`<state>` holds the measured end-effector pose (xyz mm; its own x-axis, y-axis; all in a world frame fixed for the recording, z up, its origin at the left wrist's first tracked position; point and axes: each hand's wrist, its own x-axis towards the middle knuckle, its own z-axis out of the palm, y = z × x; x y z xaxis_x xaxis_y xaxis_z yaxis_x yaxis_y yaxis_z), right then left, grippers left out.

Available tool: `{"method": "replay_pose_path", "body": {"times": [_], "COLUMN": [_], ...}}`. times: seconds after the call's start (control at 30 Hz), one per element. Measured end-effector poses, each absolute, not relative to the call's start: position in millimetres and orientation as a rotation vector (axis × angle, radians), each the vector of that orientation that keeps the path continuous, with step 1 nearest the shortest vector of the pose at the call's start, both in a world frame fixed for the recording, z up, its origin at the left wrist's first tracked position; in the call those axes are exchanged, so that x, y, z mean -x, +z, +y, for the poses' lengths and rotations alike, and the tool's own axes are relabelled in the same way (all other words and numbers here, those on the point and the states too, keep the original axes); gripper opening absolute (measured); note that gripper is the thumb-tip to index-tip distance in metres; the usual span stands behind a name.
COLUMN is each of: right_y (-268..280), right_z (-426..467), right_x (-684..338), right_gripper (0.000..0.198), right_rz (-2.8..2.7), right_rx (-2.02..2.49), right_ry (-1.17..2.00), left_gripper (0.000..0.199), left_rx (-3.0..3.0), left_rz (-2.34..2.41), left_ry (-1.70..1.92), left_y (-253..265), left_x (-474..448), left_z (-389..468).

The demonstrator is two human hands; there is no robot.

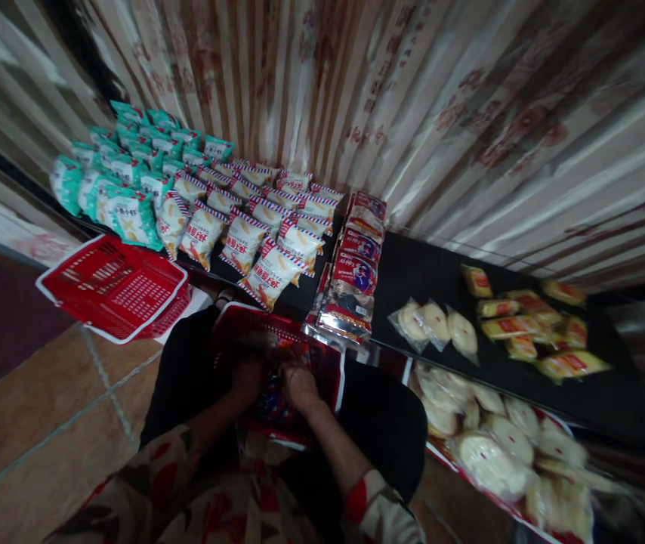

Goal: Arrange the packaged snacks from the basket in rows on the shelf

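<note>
Both hands (300,384) reach into a red basket (332,370) near a black table (418,264).

We look down on a long black desk (413,264) that runs across in front of us. At its left end we see teal and white bags (134,217) crowded together several rows deep. Just beside them come white bags with striped edges and red lettering (274,273), also in rows, some leaning on one another. Next to these, dark red and silver packets (350,279) overlap in a line from the back of the desk to its near edge. Farther right we find three pale round pieces in clear wrap (434,323), side by side. Near the right end, small yellow packets (509,326) lie loosely at mixed angles.
</note>
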<state>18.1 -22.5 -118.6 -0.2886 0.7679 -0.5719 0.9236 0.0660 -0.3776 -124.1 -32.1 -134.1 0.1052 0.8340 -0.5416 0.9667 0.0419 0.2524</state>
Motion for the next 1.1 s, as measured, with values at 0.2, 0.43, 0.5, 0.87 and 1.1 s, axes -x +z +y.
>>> {"method": "replay_pose_path", "body": {"times": [0.2, 0.43, 0.5, 0.87, 1.1], "right_y": [-88, -51, -42, -5, 11], "right_z": [-44, -63, -67, -66, -64], "right_x": [-42, -56, -54, -59, -67], "right_gripper": [0.029, 0.054, 0.037, 0.039, 0.039], "right_rz": [2.251, 2.270, 2.358, 2.181, 1.698], "right_rx": [-1.669, -1.685, -1.691, -2.182, -2.428], "right_ry": [-1.267, -1.695, -1.617, -2.370, -2.876], "left_gripper": [0.027, 0.019, 0.019, 0.039, 0.047], "left_rx": [-1.928, -2.348, -2.400, -2.683, -2.610], "left_rz": [1.707, 1.372, 1.312, 1.264, 1.359], "left_ry": [-0.264, -0.134, -0.128, 0.521, 0.821], "left_y": [-90, -23, -4, 43, 35], "left_x": [141, 138, 131, 110, 87], "left_z": [-40, -45, -45, -35, -37]}}
